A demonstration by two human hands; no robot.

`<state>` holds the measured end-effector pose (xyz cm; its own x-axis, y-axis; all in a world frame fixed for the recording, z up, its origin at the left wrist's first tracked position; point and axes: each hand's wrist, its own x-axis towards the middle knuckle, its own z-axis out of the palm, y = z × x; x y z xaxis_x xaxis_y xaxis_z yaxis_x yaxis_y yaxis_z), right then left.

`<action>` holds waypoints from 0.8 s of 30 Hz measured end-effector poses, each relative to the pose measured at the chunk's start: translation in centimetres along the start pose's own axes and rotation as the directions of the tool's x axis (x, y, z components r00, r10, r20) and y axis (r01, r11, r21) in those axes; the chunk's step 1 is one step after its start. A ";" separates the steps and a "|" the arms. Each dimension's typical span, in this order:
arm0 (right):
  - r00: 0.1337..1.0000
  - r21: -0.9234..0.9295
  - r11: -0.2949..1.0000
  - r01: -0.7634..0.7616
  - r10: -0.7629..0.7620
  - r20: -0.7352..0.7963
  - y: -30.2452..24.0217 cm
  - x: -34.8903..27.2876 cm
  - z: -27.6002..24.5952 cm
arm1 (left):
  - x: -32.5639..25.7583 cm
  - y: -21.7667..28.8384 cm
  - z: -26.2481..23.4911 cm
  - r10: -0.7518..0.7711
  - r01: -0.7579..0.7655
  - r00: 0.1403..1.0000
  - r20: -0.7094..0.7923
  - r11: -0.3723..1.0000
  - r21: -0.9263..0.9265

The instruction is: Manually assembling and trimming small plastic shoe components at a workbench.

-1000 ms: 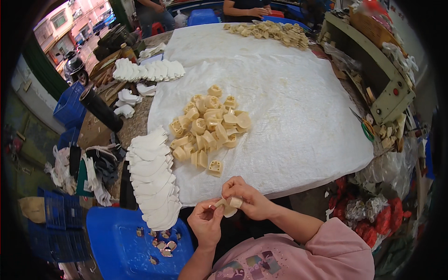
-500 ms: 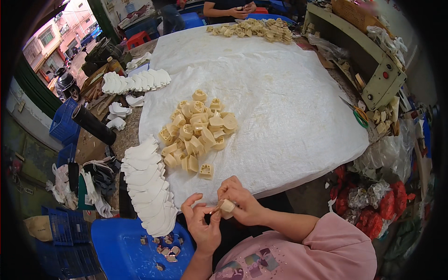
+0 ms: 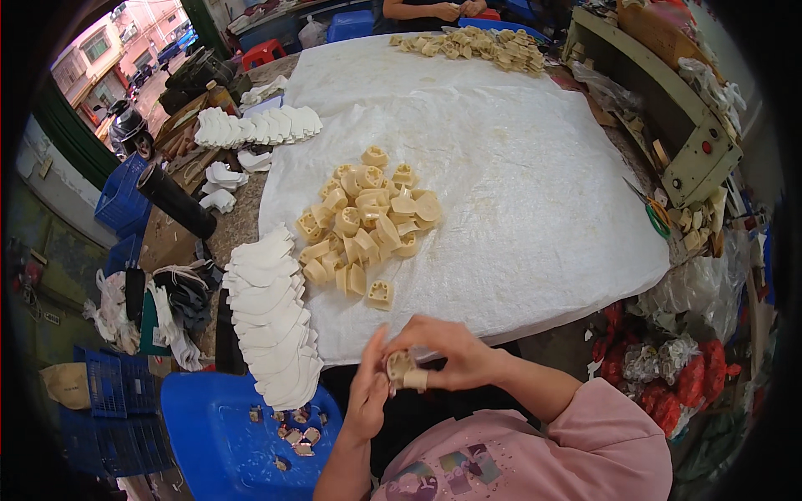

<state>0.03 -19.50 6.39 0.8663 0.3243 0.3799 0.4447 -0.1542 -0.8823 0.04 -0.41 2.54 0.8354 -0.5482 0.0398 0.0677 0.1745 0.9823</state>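
Observation:
Both my hands meet just below the near edge of the table. My right hand (image 3: pixel 447 351) grips a small cream plastic part (image 3: pixel 403 370) from above. My left hand (image 3: pixel 369 392) presses against the same part from the left, fingers pointing up. On the white woven sheet (image 3: pixel 518 184) in front of me lies a heap of the same cream parts (image 3: pixel 368 221), with one single part (image 3: pixel 380 294) apart from it, closest to my hands. A fanned stack of white flat pieces (image 3: pixel 271 321) hangs over the table's left corner.
A blue plastic stool (image 3: pixel 230 434) at lower left carries several small scraps. Another row of white pieces (image 3: pixel 255 127) and a black roll (image 3: pixel 175 200) lie at far left. Another person's hands (image 3: pixel 455 10) work by a second cream heap (image 3: pixel 472 46). A grey-green machine (image 3: pixel 668 108) stands right.
My hands have stayed together on the cream part, turning it slightly. The view has shifted, so the table sits a little differently in the picture.

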 end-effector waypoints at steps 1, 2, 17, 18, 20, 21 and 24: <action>0.998 0.031 1.000 0.004 -0.005 0.055 -0.5 0.1 0.4 | 0.0 0.0 0.2 -0.002 0.002 1.000 -0.006 1.000 -0.002; 0.998 0.057 0.996 0.068 -0.067 -0.010 0.4 -0.2 1.2 | 0.0 0.0 0.7 -0.047 0.044 0.999 -0.021 0.989 -0.144; 0.823 0.587 0.586 -0.559 0.478 0.307 1.7 1.7 1.9 | 1.3 0.4 3.4 0.105 -0.123 0.971 -0.215 0.990 -0.075; 0.875 0.581 0.655 -0.483 0.382 0.297 1.9 1.4 2.0 | 1.6 -0.5 4.0 0.294 -0.233 0.885 -0.361 0.951 0.204; 0.878 0.547 0.687 -0.478 0.348 0.329 1.7 0.7 2.0 | 1.0 -0.2 3.9 0.289 -0.231 0.904 -0.314 0.950 0.210; 0.878 0.550 0.685 -0.478 0.348 0.329 1.9 0.4 2.6 | 0.8 0.1 3.9 0.290 -0.236 0.919 -0.267 0.947 0.216; 0.998 0.294 0.955 -0.024 0.041 -0.052 3.1 -0.7 4.5 | 1.0 0.0 4.3 0.310 -0.196 0.883 -0.353 0.926 0.323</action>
<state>-0.20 -15.95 2.16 0.8947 0.2683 0.3572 0.3371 0.1192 -0.9339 -1.42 -4.46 3.36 0.9511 -0.1408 0.2751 -0.2772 0.0045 0.9608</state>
